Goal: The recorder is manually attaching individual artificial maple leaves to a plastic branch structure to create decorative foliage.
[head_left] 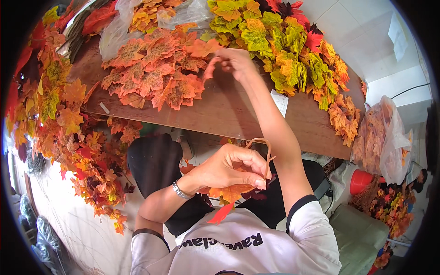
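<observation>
My left hand (229,170), with a metal watch on its wrist, is closed around a thin brown vine stem (267,147) that loops above the fingers. Artificial leaves hang below this hand, among them a red leaf (222,213) and an orange leaf (229,192). My right hand (234,63) reaches over the table at the right edge of a coral-orange leaf pile (153,64). Its fingers pinch what looks like an orange-red leaf (209,69), seen edge-on.
Yellow-green leaves (275,43) lie on the brown table (220,120) at the back right, beside a white paper slip (279,101). Leaf garlands (68,110) hang at the left. A plastic bag of leaves (378,142) and a red bucket (360,182) stand at the right.
</observation>
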A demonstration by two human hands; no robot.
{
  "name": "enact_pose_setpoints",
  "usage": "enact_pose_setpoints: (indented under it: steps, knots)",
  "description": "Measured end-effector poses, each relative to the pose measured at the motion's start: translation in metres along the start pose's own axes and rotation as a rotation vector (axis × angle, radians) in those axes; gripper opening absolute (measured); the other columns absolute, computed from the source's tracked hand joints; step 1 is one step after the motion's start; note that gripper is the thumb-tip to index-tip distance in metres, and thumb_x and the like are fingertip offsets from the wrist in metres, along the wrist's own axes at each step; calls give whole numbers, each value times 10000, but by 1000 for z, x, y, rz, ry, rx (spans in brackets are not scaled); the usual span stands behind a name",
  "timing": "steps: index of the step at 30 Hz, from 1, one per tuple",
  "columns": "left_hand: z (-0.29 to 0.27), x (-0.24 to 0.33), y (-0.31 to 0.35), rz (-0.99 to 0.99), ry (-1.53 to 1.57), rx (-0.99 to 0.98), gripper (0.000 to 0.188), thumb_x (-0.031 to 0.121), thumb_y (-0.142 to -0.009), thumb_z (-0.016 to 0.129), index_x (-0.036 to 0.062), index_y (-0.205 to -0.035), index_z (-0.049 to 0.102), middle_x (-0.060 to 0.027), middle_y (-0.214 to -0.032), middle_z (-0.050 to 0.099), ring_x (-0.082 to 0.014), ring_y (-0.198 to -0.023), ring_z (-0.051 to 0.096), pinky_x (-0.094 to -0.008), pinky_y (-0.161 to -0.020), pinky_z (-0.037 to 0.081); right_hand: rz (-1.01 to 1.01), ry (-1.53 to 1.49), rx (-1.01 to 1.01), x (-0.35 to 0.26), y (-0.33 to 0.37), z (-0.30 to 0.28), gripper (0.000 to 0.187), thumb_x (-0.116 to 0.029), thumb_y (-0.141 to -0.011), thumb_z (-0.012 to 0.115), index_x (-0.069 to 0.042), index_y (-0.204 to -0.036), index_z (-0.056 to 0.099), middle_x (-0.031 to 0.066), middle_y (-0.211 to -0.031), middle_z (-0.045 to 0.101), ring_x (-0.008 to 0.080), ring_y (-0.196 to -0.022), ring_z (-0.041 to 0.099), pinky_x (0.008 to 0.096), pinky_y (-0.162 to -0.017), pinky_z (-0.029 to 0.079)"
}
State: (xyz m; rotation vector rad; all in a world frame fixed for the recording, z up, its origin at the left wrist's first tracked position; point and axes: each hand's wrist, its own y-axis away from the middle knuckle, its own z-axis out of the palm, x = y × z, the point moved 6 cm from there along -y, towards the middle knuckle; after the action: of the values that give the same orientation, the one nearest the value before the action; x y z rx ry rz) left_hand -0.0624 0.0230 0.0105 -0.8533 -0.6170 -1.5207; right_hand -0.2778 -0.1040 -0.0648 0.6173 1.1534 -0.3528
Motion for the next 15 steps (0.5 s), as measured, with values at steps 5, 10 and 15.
enact_pose_setpoints:
  steps: [5, 10, 15]
  knots:
    - [-3, 0, -1, 37, -24, 16, 109, 9, -757, 658, -12, -843, 594, -71, -793, 628, -109, -742, 604, -238, -690, 490, 12, -263, -3, 4, 24, -46, 97, -48, -766, 609, 26, -824, 586, 78, -730, 611, 149, -589, 582, 250, -527, 501]
    - [-18, 4, -5, 198, 62, 179, 87, -11, -801, 598, -21, -875, 554, -76, -817, 605, -118, -747, 607, -250, -700, 501, 13, -456, -111, 7, 101, -46, 134, -70, -810, 584, 27, -902, 583, 76, -793, 615, 159, -682, 601, 245, -594, 502]
    - [-37, 10, -9, 384, 51, 384, 57, -15, -834, 544, -23, -888, 527, -96, -828, 600, -144, -758, 602, -245, -654, 482, 88, -472, -67, 0, 195, -6, 152, -138, -808, 602, 4, -862, 603, 32, -700, 562, 98, -660, 522, 223, -556, 407]
